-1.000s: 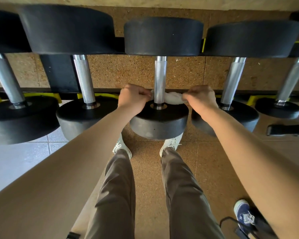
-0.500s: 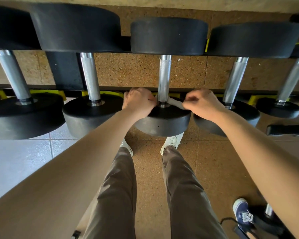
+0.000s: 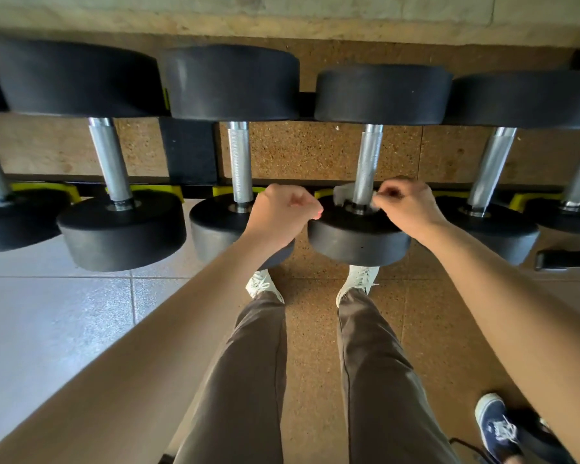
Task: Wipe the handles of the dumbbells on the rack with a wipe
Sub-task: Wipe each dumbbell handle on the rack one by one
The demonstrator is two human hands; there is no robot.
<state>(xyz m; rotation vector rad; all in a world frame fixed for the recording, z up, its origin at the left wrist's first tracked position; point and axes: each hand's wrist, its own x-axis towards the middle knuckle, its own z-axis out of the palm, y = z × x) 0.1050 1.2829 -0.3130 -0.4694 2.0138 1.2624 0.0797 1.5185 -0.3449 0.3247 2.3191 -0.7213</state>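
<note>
Several black dumbbells with silver handles lie across a rack. A white wipe (image 3: 343, 194) is wrapped round the near end of one handle (image 3: 368, 162), just above its front weight (image 3: 359, 241). My right hand (image 3: 407, 205) pinches the wipe's right end beside that handle. The wipe's left end hangs free. My left hand (image 3: 280, 214) is a closed fist with nothing in it, left of the handle and apart from the wipe, over the front weight of the neighbouring dumbbell (image 3: 240, 162).
More dumbbell handles stand to the left (image 3: 109, 162) and right (image 3: 491, 165). The rack's black rail with yellow cradles (image 3: 161, 192) runs behind my hands. My legs and white shoes stand on cork flooring below. Another person's blue shoe (image 3: 496, 426) is at the lower right.
My left hand has let go of the wipe's left end and drawn away to the left. My right hand keeps its pinch on the wipe at the handle.
</note>
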